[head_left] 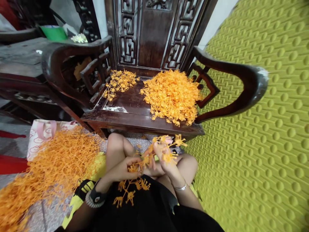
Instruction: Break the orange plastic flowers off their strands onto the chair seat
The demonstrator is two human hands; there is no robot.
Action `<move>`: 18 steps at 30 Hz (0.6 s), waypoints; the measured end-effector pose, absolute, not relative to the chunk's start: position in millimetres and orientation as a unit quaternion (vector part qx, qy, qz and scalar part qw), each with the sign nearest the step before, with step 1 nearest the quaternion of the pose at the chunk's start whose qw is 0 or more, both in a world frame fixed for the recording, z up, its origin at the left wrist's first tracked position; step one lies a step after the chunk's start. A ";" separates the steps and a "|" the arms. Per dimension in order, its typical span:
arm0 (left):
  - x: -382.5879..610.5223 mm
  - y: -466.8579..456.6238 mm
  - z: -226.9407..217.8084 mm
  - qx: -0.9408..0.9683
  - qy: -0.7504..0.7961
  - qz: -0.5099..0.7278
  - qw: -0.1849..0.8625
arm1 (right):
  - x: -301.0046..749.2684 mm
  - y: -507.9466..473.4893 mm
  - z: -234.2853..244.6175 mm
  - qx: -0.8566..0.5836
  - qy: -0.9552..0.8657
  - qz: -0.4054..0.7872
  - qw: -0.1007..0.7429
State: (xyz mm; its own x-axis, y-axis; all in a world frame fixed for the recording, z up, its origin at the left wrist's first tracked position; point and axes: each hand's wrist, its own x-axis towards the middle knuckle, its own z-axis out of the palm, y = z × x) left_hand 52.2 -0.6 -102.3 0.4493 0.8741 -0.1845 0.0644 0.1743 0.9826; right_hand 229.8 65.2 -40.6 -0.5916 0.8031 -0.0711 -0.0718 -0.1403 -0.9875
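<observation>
In the head view, my left hand (122, 169) is closed around part of an orange plastic flower sprig, above my lap. Branches of an orange sprig (130, 195) with small spidery flower heads hang below it, over my black clothing. My right hand (166, 161), with a silver bangle at its wrist, is closed around orange flower pieces (170, 157), its fingers partly hidden by them. The two hands are close together, and orange pieces span the gap between them. Whether these are all one sprig I cannot tell.
On the dark wooden chair (135, 119) lie a large heap of orange flower pieces (173, 96) and a smaller one (123, 80). A pile of tangled orange sprigs (60, 161) covers the floor at left, beside a white bag (35, 138). A yellow dimpled surface (260, 154) fills the right.
</observation>
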 end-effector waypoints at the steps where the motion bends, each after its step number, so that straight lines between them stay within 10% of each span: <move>1: 50.1 -1.9 -102.4 0.590 0.419 0.296 0.623 | 229.7 68.3 -40.4 -0.348 -0.613 0.614 0.354; 5: 44.6 -7.0 -101.5 0.675 0.431 0.263 0.539 | 225.3 70.3 -40.2 -0.365 -0.679 0.481 0.418; 13: 68.3 2.8 -84.4 0.529 0.505 0.415 0.541 | 210.9 60.3 -49.2 -0.349 -0.625 0.600 0.356; 18: 81.3 4.7 -79.5 0.490 0.482 0.427 0.587 | 220.5 59.7 -50.0 -0.260 -0.465 0.701 0.473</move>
